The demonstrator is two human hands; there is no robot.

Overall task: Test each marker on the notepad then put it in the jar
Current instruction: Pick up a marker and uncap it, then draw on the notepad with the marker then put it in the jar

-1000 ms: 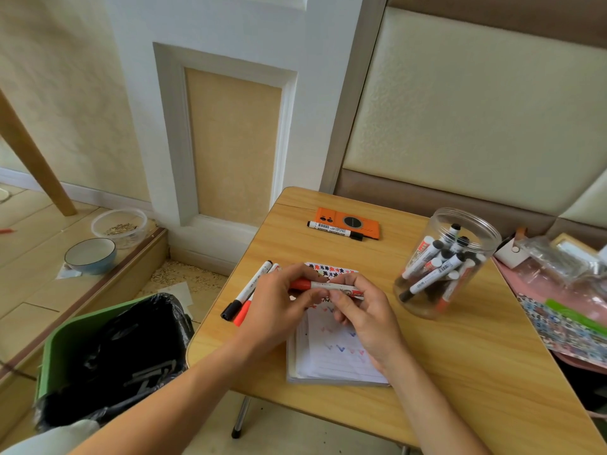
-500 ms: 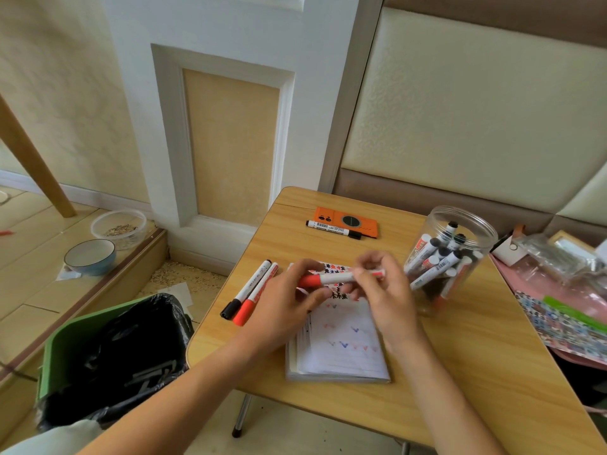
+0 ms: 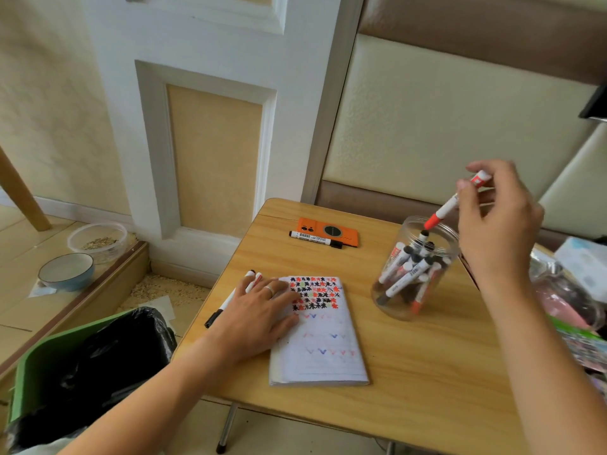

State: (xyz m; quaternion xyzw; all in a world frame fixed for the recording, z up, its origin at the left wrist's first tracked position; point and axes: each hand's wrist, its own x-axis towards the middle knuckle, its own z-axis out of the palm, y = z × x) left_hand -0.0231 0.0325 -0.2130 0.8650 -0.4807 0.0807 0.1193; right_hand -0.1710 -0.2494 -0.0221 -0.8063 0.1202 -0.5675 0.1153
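The slim white plastic marker with the red cap [image 3: 455, 201] hangs cap-down, tilted, just above the mouth of the clear round plastic jar [image 3: 414, 303], pinched near its upper end by the thumb and fingers of the right hand [image 3: 496, 221]; held that high on the barrel, it can probably be dropped in cap-first among the others without the hand touching the rim. The jar stands on the right side of the worktop [image 3: 427, 382], its smooth transparent wall showing a loose bundle of white-barrelled markers with black and red caps leaning every way. To its left lies the white ruled paper notepad [image 3: 323, 349], a soft rectangular block, its far half covered with red, black and green star-like marks and rows of faint ticks below. The left hand [image 3: 259, 316] lies flat with relaxed fingers across the notepad's left edge, seemingly to keep it from sliding; it also covers two markers lying on the table beside the notepad [image 3: 226, 305], apparently the next to be tested. Farther off, a flat orange rectangular case [image 3: 331, 232] sits near the worktop's far edge with a black-capped marker [image 3: 313, 238] lying against its near side. The worktop is pale wood-grain laminate, smooth and matt.
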